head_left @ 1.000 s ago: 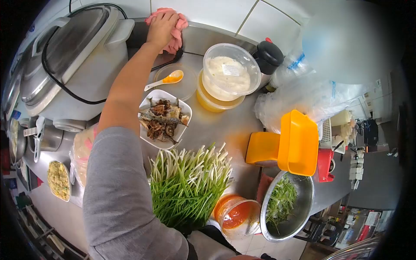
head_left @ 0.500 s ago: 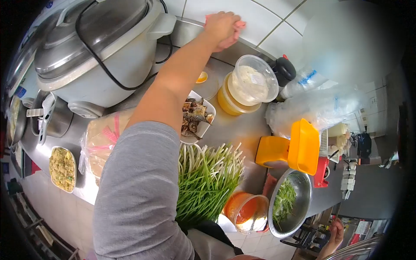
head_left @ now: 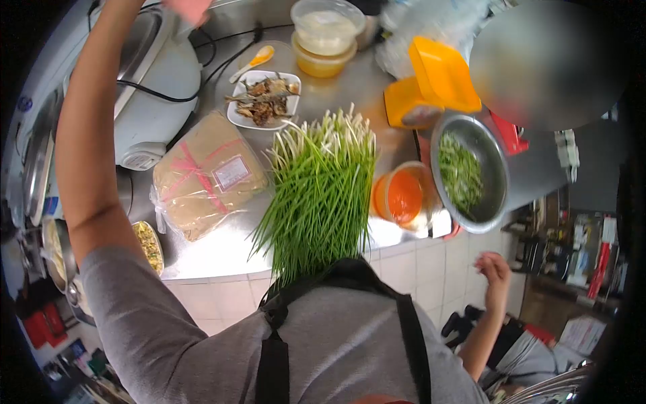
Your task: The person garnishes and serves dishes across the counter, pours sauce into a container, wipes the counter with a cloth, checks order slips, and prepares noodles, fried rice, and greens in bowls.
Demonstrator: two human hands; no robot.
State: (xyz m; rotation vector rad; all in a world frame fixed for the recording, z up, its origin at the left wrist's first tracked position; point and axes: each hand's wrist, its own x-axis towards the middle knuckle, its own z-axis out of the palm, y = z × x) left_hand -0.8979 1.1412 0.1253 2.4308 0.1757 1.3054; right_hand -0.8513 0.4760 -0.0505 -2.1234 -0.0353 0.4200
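Note:
My left arm reaches up the left side, and the hand is cut off at the top edge. A pink cloth (head_left: 191,8) hangs beside where the wrist leaves the frame. At the lower right, my right hand (head_left: 494,268) is raised with loosely bent fingers and nothing visible in it. Between my arms, a large bunch of green stalks with white ends (head_left: 319,188) lies on the steel counter (head_left: 356,97). Left of it is a plastic-wrapped brown package (head_left: 208,176) with pink ribbon, and behind that a white dish of fried fish (head_left: 237,120).
A large cooker (head_left: 158,97) with a black cord stands at the left. Stacked tubs (head_left: 326,44) and an orange-stained spoon (head_left: 254,62) are at the back. To the right are an orange scale (head_left: 404,101), a metal bowl (head_left: 499,168) of shredded greens and a red-sauce container (head_left: 404,195).
The view has shifted down and the counter items sit higher. My left arm has swung left with the cloth, away from the back wall. My right hand has come further into view.

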